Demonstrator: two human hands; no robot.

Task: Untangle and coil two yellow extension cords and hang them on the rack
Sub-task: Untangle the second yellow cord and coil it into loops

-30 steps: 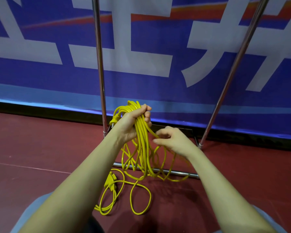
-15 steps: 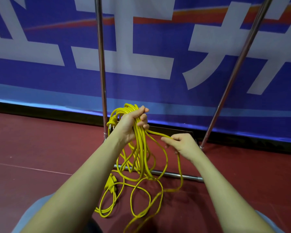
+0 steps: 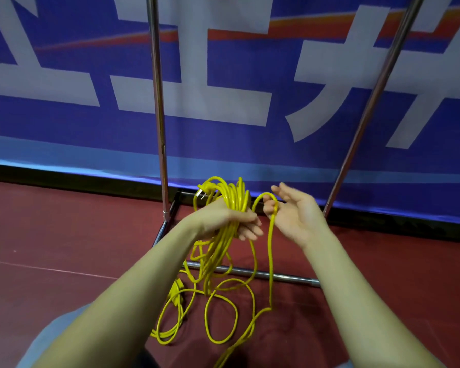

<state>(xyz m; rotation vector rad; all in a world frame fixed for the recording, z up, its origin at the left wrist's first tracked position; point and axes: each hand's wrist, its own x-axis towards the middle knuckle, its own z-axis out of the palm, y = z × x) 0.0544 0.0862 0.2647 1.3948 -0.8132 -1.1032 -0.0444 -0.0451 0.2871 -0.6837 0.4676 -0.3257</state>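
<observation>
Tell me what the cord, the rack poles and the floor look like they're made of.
Cord: yellow plastic or rubber jacket, smooth, slightly glossy, bending in loose loops. Rack poles: metal, likely chrome or polished steel, with bright mirror-like streaks along them. Floor: dark red, matte, faintly textured surface, perhaps vinyl or rubber sports flooring; hard to say.

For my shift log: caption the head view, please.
Left hand grips a bundle of yellow cord while the right hand feeds in another loop, before the rack.
</observation>
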